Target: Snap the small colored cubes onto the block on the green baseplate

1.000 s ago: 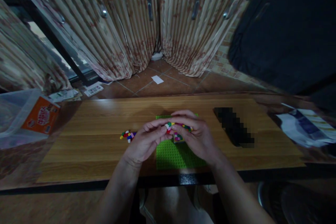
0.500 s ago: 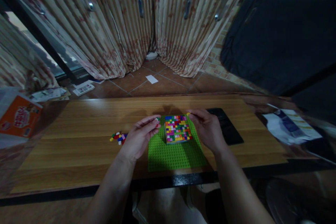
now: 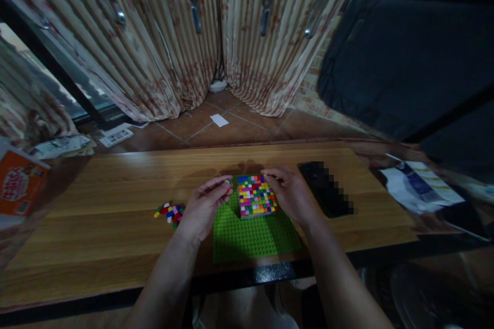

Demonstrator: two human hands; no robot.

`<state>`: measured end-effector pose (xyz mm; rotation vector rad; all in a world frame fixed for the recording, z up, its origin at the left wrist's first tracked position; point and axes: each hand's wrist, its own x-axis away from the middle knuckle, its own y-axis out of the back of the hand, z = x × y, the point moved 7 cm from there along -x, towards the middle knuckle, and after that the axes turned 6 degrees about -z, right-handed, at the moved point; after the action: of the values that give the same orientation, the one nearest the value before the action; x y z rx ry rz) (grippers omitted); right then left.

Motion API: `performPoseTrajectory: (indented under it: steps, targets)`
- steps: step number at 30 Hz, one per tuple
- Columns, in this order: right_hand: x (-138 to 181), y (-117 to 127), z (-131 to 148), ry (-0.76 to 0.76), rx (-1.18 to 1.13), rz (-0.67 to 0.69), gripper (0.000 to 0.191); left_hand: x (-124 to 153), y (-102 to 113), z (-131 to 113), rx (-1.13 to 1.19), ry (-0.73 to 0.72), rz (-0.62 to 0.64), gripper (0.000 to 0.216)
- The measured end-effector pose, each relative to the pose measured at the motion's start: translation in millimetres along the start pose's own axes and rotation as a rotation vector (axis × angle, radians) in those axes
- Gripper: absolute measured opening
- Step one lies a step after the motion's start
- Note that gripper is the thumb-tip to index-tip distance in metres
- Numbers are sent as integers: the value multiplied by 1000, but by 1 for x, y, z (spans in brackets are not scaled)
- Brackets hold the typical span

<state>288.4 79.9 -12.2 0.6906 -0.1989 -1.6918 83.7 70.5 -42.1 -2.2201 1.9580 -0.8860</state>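
Observation:
A block of many-coloured small toy bricks (image 3: 257, 198) stands on a green studded baseplate (image 3: 250, 241). My left hand (image 3: 204, 208) is closed just left of the block, pinching a few tiny toy bricks (image 3: 229, 185) that show white, green and red at the fingertips. My right hand (image 3: 291, 195) reaches over the block's far right corner, thumb and fingertips together on a small yellow brick, mostly hidden by the fingers. A loose pile of toy bricks (image 3: 170, 212) lies on the table left of my left wrist.
The wooden table (image 3: 96, 226) has a dark front edge. A black flat device (image 3: 324, 190), partly pixelated, lies right of the baseplate. An orange-and-white package (image 3: 19, 185) is at far left, and a white and purple bag (image 3: 420, 185) at far right. Striped curtains (image 3: 165, 51) hang behind.
My right hand has moved left and in over the block's far right corner with the yellow brick. My left hand keeps its pinch beside the block. The whole view has shifted slightly.

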Motion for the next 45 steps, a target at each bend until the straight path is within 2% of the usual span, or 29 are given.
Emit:
performPoseTrajectory:
  steps: [7, 13, 18, 29, 36, 40, 45]
  targets:
    - [-1, -4, -8, -76, -100, 10, 19, -2, -4, 6, 4, 6, 0, 37]
    - [-3, -10, -26, -243, -260, 22, 20, 0, -7, 6, 17, 13, -3, 38]
    - [-5, -12, -29, -363, -345, 55, 21, 2, -10, 5, 21, 15, 8, 37]
    - [-6, -18, -33, -489, -482, 119, 20, 2, -8, 6, 14, 0, 11, 34]
    - [2, -23, -35, -544, -631, 108, 33, 1, -9, 4, 29, -25, 34, 32]
    - [-2, -18, -30, -453, -585, 22, 37, 1, -9, 1, 35, -32, 49, 32]
    - [-6, 5, -14, -324, -460, -283, 21, 4, -13, 0, 26, -44, 99, 33]
